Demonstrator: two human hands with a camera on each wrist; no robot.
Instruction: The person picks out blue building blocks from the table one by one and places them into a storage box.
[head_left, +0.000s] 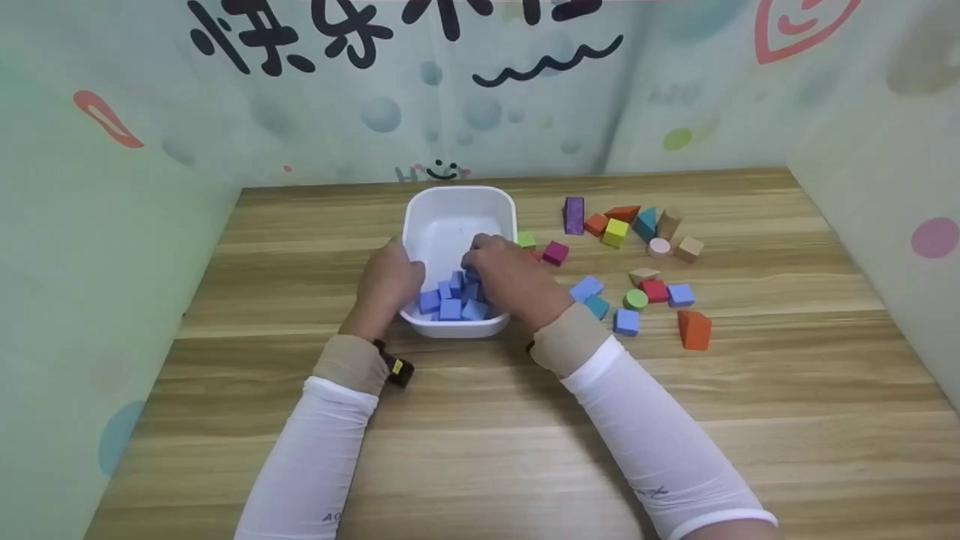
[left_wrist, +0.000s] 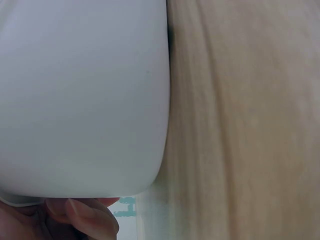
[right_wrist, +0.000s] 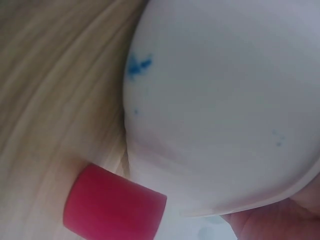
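Note:
A white plastic bin (head_left: 459, 196) stands on the table with several blue blocks (head_left: 451, 309) gathered at its near end. My left hand (head_left: 390, 281) grips the bin's left rim, thumb on the inside; in the left wrist view its fingers (left_wrist: 92, 220) lie against the outer wall. Over the right rim reaches my right hand (head_left: 517, 281), its fingers bent down at the blue blocks. The hand itself hides whether a block is between its fingertips. Close to the bin's outer wall, a red rounded block (right_wrist: 115, 205) shows in the right wrist view.
Right of the bin lie several loose blocks, among them a purple block (head_left: 574, 216), a yellow cube (head_left: 615, 233), a green cylinder (head_left: 635, 300), a blue block (head_left: 626, 322) and an orange block (head_left: 694, 331). A printed cloth wall (head_left: 315, 135) stands behind the wooden table (head_left: 465, 450).

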